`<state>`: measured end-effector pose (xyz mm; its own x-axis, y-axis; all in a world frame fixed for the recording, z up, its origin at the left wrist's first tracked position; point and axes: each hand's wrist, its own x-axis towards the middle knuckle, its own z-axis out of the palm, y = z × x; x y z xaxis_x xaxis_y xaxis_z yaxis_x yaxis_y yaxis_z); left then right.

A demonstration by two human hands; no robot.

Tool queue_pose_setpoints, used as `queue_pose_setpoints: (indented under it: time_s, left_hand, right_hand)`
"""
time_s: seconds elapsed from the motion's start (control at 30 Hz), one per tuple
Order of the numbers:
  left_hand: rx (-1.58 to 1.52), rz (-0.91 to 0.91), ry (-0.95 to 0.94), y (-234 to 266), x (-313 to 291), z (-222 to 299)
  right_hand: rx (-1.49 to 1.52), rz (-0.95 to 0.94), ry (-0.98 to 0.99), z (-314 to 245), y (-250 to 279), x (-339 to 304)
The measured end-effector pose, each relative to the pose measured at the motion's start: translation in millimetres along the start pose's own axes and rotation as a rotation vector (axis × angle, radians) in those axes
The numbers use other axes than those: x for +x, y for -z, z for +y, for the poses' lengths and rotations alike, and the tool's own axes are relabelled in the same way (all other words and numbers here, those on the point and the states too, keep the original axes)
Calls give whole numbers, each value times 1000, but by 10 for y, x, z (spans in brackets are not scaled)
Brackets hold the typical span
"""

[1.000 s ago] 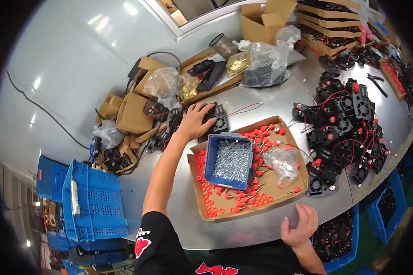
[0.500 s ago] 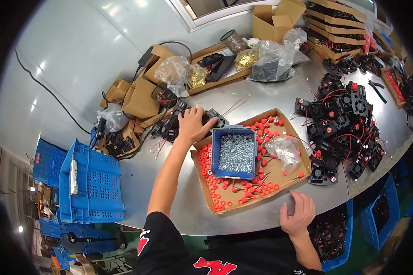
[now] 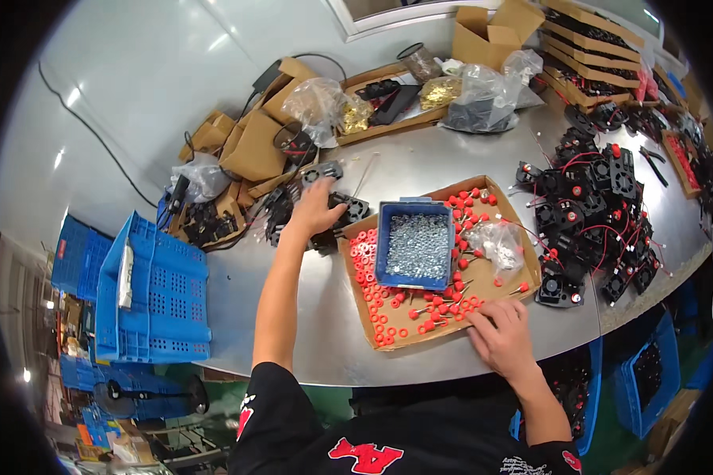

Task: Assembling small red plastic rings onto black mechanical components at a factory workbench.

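My left hand (image 3: 315, 212) reaches over a heap of black fan housings (image 3: 277, 207) on the metal table. Its thumb lies against a black fan unit (image 3: 352, 206) with thin wires; the fingertips are partly hidden and slightly blurred. My right hand (image 3: 502, 336) is over the front edge of a shallow cardboard tray (image 3: 420, 340), its fingers apart and bent toward the red parts, with nothing visible in them. Red rings (image 3: 364, 265) and red-headed screws (image 3: 444, 305) lie loose in the tray. Among them sits a blue bin (image 3: 414, 282) full of small shiny metal pieces.
A large pile of wired black fan units (image 3: 590, 210) stands at the right, near pliers (image 3: 653, 162). Blue crates (image 3: 174, 293) stand at the left. Cardboard boxes (image 3: 253, 146) and plastic bags (image 3: 483, 99) line the back. A clear bag (image 3: 499, 247) lies in the tray.
My left hand and the wired fan unit beside its thumb have shifted left. My right hand has moved forward from the table's front edge onto the tray's edge. The view has shifted slightly.
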<state>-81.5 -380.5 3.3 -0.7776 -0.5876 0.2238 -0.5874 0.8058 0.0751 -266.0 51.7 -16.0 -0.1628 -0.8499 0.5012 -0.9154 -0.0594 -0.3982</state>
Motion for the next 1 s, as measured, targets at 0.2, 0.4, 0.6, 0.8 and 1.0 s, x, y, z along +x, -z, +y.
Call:
queue_pose_setpoints:
  time_s: [0.2, 0.4, 0.6, 0.8, 1.0]
  left_hand:
    - [-34, -214, 288, 246, -363, -6]
    - [56, -275, 430, 381, -671, -139]
    - [306, 12, 291, 243, -203, -83]
    - [163, -251, 443, 179, -501, -363]
    - [249, -73, 452, 345, -1089, -222]
  right_hand:
    - [-52, 42, -45, -13, 2, 22]
    - [-65, 47, -54, -27, -37, 55]
    - [-72, 68, -41, -62, -36, 34]
    - [-107, 55, -62, -76, -56, 34]
    - [-160, 115, -75, -106, -113, 82]
